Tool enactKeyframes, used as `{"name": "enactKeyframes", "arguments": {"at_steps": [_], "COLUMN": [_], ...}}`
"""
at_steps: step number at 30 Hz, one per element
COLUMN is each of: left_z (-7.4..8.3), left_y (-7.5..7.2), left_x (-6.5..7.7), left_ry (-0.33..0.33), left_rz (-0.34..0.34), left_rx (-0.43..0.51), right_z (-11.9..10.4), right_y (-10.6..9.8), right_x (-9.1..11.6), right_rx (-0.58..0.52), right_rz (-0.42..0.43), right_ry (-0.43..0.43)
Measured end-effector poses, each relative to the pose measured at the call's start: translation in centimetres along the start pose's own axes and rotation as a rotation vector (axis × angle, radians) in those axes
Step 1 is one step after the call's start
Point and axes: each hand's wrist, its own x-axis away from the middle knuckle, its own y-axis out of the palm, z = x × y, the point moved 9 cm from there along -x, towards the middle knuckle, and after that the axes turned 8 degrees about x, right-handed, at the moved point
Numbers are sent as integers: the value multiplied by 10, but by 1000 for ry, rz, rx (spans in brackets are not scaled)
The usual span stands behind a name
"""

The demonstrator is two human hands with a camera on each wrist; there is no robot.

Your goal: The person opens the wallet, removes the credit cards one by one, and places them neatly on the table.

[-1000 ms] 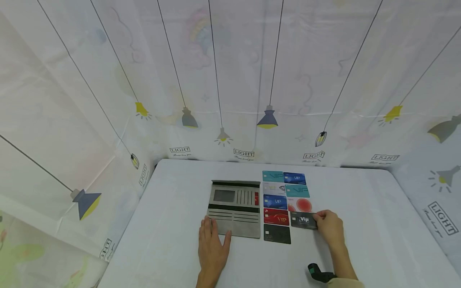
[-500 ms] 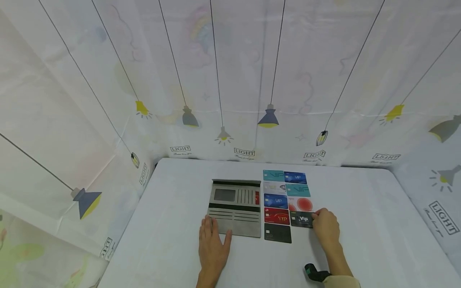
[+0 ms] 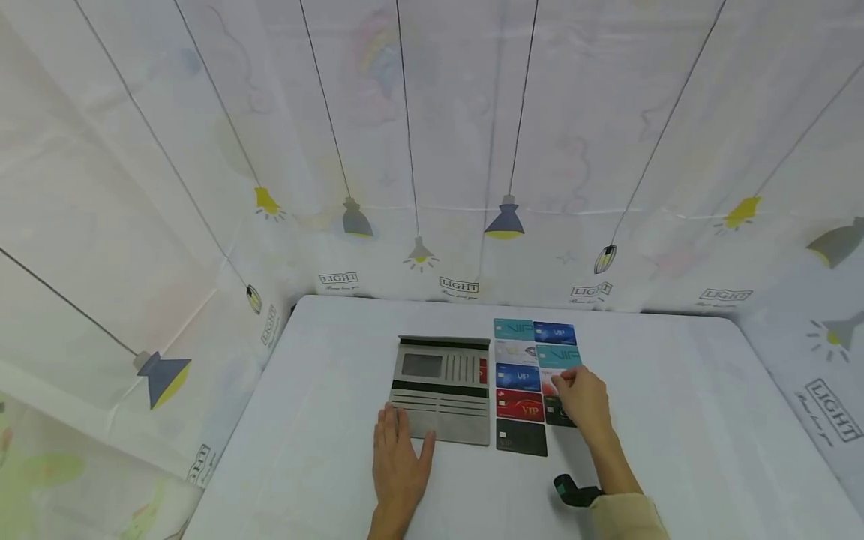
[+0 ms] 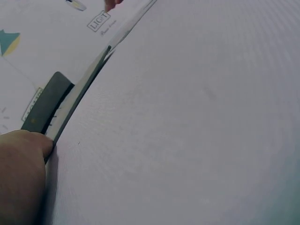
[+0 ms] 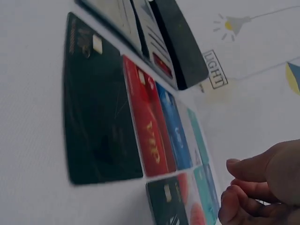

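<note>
A grey unfolded wallet (image 3: 439, 420) with a window, slots and a red tab lies flat on the table. My left hand (image 3: 400, 469) rests with extended fingers over its lower left corner; the left wrist view shows this hand (image 4: 21, 173) at the wallet's edge (image 4: 77, 101). To the wallet's right, several cards lie in two columns. My right hand (image 3: 586, 401) is over the right column, covering parts of the white card with red circles (image 3: 547, 381) and the dark Vip card (image 3: 556, 412). In the right wrist view nothing shows between its thumb (image 5: 246, 168) and loosely bent fingers.
The left column ends in a black card (image 3: 521, 438) below a red VIP card (image 3: 520, 405). Teal and blue cards (image 3: 554, 333) top the columns. A black wrist device (image 3: 574, 492) sits by the right sleeve (image 3: 624, 517). Lamp-printed sheeting (image 3: 445, 150) rises behind the white table (image 3: 324, 420).
My right hand has let go of the dark Vip card, which now lies below the white-and-red one, and has moved up and left over the cards. The left hand has stayed put.
</note>
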Motion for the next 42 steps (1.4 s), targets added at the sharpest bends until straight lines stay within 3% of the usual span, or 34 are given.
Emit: {"name": "enactKeyframes", "arguments": {"at_steps": [6, 15, 24, 30, 42], "left_z": [0, 0, -1, 1, 2], "left_y": [1, -1, 1, 1, -2], "left_x": [-1, 0, 0, -1, -2], "left_ry": [-5, 5, -6, 5, 12], "left_rz": [-3, 9, -2, 8, 15], "left_rx": [11, 12, -6, -13, -35], "right_z": [-47, -81, -96, -100, -105], "right_y": [27, 67, 90, 99, 96], "right_x": [-21, -33, -43, -48, -50], "right_rx": [-56, -110, -63, -27, -39], "right_rz": [-104, -253, -320, -358, -380], "right_ry": [-143, -187, -212, -174, -173]}}
